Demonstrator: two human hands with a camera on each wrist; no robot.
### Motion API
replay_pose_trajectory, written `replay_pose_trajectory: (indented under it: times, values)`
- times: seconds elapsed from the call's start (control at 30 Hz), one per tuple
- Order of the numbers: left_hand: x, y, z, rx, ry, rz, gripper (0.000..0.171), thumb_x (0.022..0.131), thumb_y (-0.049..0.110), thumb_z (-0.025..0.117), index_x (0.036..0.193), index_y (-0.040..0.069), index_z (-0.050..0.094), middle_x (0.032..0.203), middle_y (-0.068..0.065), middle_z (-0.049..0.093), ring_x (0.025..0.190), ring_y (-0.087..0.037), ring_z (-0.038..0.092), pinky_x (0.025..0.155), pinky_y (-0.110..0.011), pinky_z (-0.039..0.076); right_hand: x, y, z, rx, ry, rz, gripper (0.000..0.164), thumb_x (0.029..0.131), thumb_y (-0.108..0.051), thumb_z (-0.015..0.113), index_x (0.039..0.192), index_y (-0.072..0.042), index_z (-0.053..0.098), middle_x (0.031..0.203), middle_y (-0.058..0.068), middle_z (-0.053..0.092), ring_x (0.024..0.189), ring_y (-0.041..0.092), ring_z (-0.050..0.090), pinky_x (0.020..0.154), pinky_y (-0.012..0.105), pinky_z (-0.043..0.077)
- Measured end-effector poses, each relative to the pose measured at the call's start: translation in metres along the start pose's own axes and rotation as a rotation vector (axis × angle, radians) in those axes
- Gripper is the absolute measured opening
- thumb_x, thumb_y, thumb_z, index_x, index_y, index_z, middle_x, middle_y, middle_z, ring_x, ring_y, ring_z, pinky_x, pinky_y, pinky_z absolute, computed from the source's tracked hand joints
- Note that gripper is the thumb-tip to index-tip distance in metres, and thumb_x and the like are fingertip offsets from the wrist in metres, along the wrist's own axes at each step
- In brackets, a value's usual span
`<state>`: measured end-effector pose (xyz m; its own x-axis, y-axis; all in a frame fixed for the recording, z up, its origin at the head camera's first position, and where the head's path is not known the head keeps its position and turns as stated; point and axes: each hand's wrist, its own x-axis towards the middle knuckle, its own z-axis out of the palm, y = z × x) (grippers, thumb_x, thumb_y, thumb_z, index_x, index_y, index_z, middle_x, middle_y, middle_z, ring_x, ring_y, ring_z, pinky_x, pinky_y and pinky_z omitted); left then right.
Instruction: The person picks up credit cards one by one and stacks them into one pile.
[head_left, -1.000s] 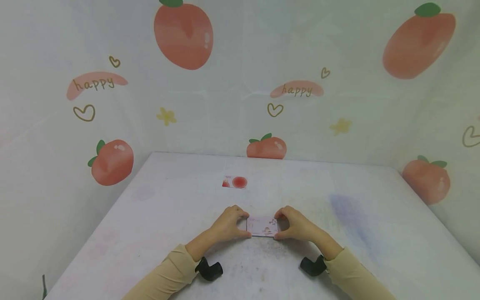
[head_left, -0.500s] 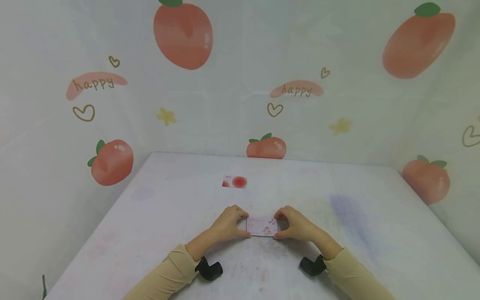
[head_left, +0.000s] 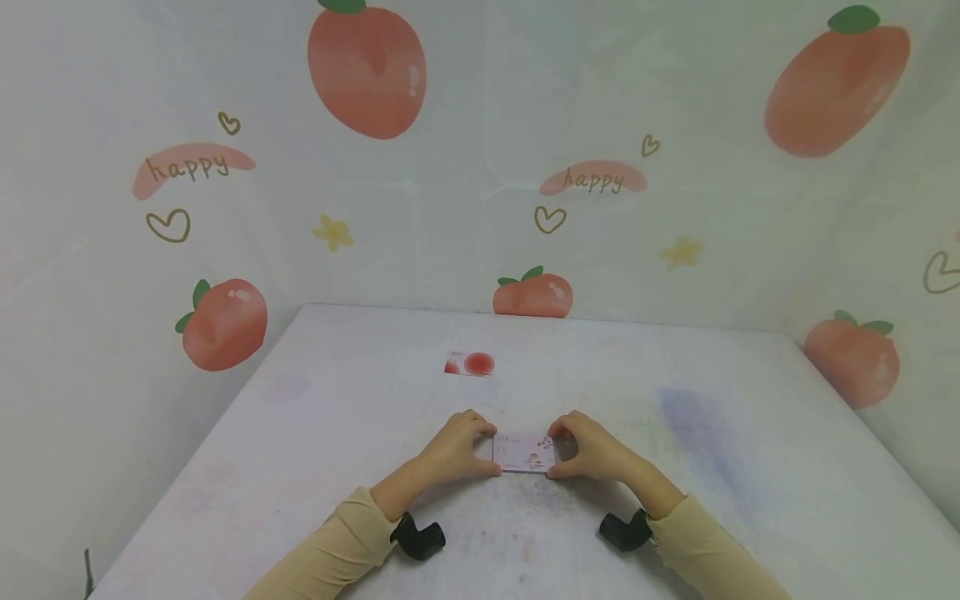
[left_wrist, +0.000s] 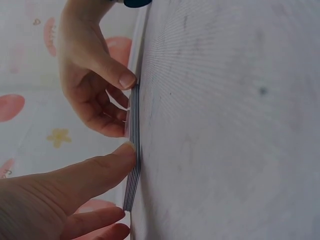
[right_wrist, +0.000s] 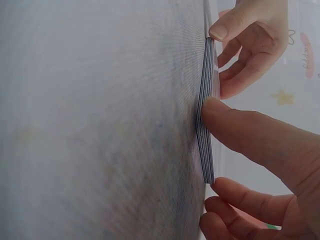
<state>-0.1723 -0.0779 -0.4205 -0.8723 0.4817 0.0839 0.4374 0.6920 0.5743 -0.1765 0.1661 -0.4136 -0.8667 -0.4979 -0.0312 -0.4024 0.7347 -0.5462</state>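
A neat stack of cards [head_left: 523,452], its top card pale pink with "VIP" lettering and a flower print, lies flat on the table in the head view. My left hand [head_left: 453,450] pinches its left end, thumb on the near edge and fingers at the far corner. At the right end my right hand [head_left: 596,451] grips it the same way. Seen edge-on in the left wrist view, the card stack [left_wrist: 134,120] shows several thin layers. In the right wrist view the right thumb [right_wrist: 235,122] presses the long side of the card stack [right_wrist: 204,130].
Farther back on the white table [head_left: 360,383] lies a single red and white card [head_left: 470,364], left of the stack. A white curtain [head_left: 465,167] printed with peaches and "happy" lettering stands behind and along both sides.
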Motion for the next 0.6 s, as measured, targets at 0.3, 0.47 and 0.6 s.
replay_pose_trajectory:
  times: [0.3, 0.47, 0.6]
  values:
    - [0.000, -0.003, -0.003, -0.044, -0.018, -0.004, 0.056, 0.068, 0.020, 0.082, 0.115, -0.004, 0.061, 0.104, -0.012, 0.058, 0.101, -0.025, 0.054, 0.091, -0.040, 0.044, 0.000, -0.001, -0.004, 0.036, -0.020, 0.030, 0.049, 0.070, -0.027, 0.081, 0.107, -0.004, 0.058, 0.105, 0.008, 0.058, 0.099, 0.024, 0.054, 0.086, 0.040, 0.045]
    - [0.000, -0.005, -0.006, -0.040, -0.003, 0.024, 0.055, 0.069, 0.021, 0.081, 0.114, -0.004, 0.061, 0.103, -0.014, 0.059, 0.098, -0.027, 0.057, 0.089, -0.039, 0.045, 0.002, 0.000, -0.007, 0.047, -0.015, 0.038, 0.048, 0.072, -0.027, 0.079, 0.108, -0.003, 0.058, 0.106, 0.008, 0.058, 0.099, 0.025, 0.055, 0.085, 0.039, 0.046]
    - [0.000, -0.006, -0.011, -0.052, 0.012, 0.021, 0.054, 0.069, 0.020, 0.081, 0.114, -0.004, 0.061, 0.105, -0.016, 0.059, 0.099, -0.028, 0.057, 0.089, -0.040, 0.046, 0.004, 0.002, -0.011, 0.048, 0.005, 0.007, 0.043, 0.076, -0.025, 0.076, 0.107, -0.002, 0.058, 0.105, 0.009, 0.059, 0.096, 0.025, 0.056, 0.082, 0.037, 0.047]
